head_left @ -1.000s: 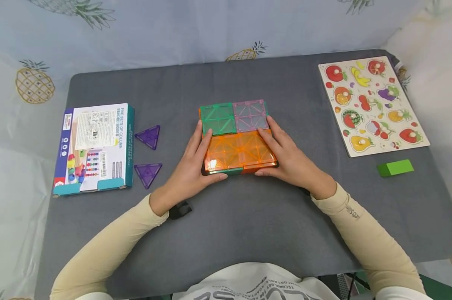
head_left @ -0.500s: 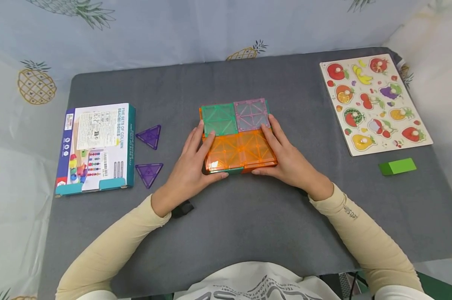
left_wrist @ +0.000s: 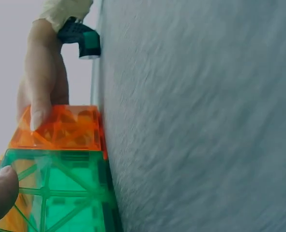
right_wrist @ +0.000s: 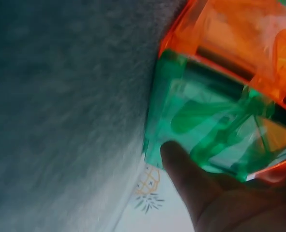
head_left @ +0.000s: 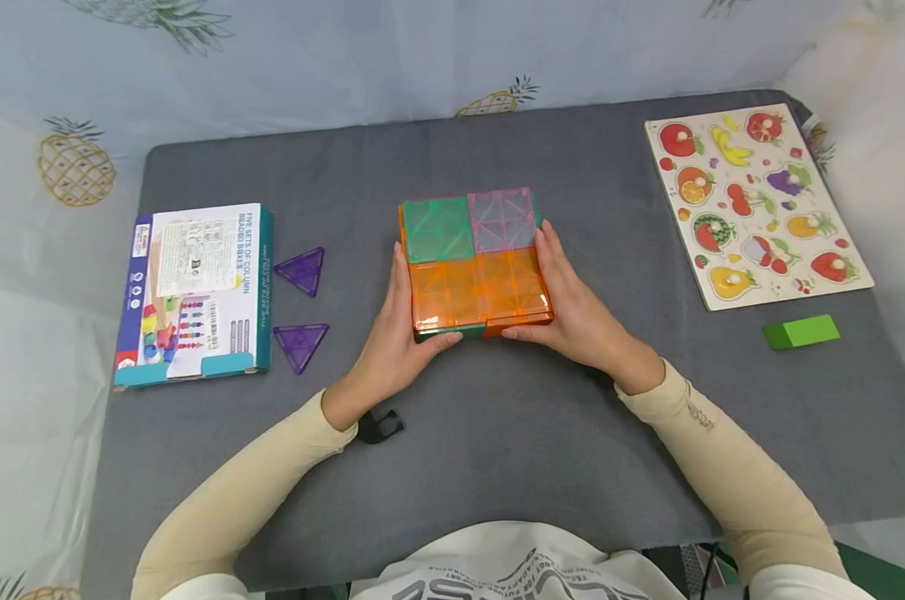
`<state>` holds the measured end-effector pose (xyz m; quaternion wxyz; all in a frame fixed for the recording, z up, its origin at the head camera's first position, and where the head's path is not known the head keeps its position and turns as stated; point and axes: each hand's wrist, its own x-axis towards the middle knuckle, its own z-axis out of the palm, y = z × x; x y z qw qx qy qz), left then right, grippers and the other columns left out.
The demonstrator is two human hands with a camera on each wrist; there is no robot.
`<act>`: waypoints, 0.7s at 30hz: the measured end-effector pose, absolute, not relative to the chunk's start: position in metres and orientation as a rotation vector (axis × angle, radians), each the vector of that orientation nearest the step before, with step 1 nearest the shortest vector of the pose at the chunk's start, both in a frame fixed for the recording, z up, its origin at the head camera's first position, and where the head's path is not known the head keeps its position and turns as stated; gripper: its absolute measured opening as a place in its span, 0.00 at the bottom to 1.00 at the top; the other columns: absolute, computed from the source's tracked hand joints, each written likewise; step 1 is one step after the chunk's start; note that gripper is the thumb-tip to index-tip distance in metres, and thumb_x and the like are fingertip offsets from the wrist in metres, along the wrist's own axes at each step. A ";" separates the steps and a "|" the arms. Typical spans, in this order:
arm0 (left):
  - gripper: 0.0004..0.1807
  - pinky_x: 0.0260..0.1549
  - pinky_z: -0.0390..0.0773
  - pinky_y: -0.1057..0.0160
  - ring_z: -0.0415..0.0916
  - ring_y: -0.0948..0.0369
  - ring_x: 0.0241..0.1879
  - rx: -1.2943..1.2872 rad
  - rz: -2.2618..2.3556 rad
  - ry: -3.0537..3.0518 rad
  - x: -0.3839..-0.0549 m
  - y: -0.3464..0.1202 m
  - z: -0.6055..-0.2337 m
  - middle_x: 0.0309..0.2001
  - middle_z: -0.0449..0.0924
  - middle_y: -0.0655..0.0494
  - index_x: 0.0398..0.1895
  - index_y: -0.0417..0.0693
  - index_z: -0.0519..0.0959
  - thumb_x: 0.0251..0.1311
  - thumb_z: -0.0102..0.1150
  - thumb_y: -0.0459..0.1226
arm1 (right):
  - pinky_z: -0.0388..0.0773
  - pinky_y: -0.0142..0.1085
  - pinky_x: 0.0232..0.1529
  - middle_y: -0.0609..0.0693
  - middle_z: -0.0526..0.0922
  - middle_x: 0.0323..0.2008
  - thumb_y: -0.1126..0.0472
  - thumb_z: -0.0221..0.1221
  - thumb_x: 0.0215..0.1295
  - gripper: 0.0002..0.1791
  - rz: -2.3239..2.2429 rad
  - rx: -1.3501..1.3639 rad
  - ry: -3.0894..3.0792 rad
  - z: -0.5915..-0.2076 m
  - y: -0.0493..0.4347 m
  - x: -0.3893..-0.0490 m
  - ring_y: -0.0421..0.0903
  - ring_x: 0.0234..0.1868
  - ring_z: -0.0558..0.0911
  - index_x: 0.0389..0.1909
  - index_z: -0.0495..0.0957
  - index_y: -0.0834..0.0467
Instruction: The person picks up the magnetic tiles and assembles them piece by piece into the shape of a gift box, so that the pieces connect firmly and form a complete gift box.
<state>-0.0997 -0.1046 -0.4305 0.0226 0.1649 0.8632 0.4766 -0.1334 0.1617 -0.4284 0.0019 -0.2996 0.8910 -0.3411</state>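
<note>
A flat box-shaped build of see-through magnetic tiles (head_left: 445,292) is at the middle of the table. Its top has two orange tiles in front, with a green tile (head_left: 437,229) and a pale purple tile (head_left: 502,221) behind. My left hand (head_left: 392,333) grips the left side, thumb at the front face. Around the right side my right hand (head_left: 580,317) holds on likewise. Green side tiles (left_wrist: 70,193) and an orange one show in the left wrist view. In the right wrist view a fingertip presses a green side tile (right_wrist: 205,116). Whether the base touches the table is unclear.
Two purple triangle tiles (head_left: 302,271) lie left of the build, beside a beaded-toy carton (head_left: 197,325). At the right are a wooden fruit puzzle board (head_left: 756,208) and a green block (head_left: 801,332). A patterned curtain (head_left: 347,67) hangs behind the grey table (head_left: 460,467).
My fingers have slid off the top tiles down to the sides of the build. The build has shifted slightly away from me and its top looks tilted a little differently.
</note>
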 end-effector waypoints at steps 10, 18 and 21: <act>0.63 0.72 0.50 0.52 0.46 0.57 0.75 0.293 1.557 2.528 -0.137 -0.106 -0.426 0.78 0.34 0.55 0.75 0.54 0.22 0.58 0.66 0.46 | 0.68 0.53 0.60 0.63 0.60 0.69 0.43 0.70 0.49 0.70 -1.062 -0.551 2.713 -0.423 0.155 -0.168 0.59 0.59 0.72 0.76 0.25 0.51; 0.49 0.72 0.49 0.47 0.42 0.51 0.76 0.280 1.199 2.708 -0.138 -0.133 -0.410 0.77 0.40 0.48 0.77 0.48 0.44 0.60 0.63 0.45 | 0.73 0.56 0.51 0.70 0.71 0.61 0.35 0.63 0.55 0.66 -0.914 -0.318 2.761 -0.422 0.152 -0.162 0.64 0.48 0.79 0.75 0.24 0.54; 0.41 0.69 0.50 0.39 0.40 0.41 0.74 0.202 0.878 2.860 -0.128 -0.161 -0.399 0.76 0.42 0.40 0.75 0.45 0.54 0.62 0.61 0.43 | 0.76 0.55 0.46 0.71 0.75 0.55 0.38 0.61 0.60 0.63 -0.782 -0.340 2.772 -0.421 0.154 -0.152 0.64 0.42 0.81 0.75 0.23 0.57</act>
